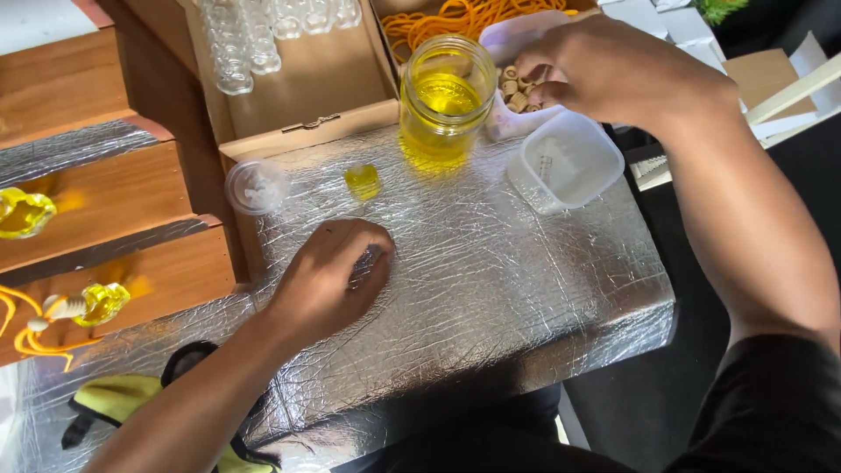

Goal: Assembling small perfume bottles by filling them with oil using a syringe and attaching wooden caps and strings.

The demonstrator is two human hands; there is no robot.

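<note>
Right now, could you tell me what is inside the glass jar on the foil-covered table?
The glass jar holds clear yellow liquid, filling it most of the way; its mouth is open. The right hand reaches past it into a tub of small corks, hiding most of them.

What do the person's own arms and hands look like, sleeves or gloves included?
Both hands are bare: no gloves, rings or watch show on the left hand or the right hand. Both forearms are uncovered. A black short sleeve covers the right upper arm; the left arm's sleeve is out of view.
</note>
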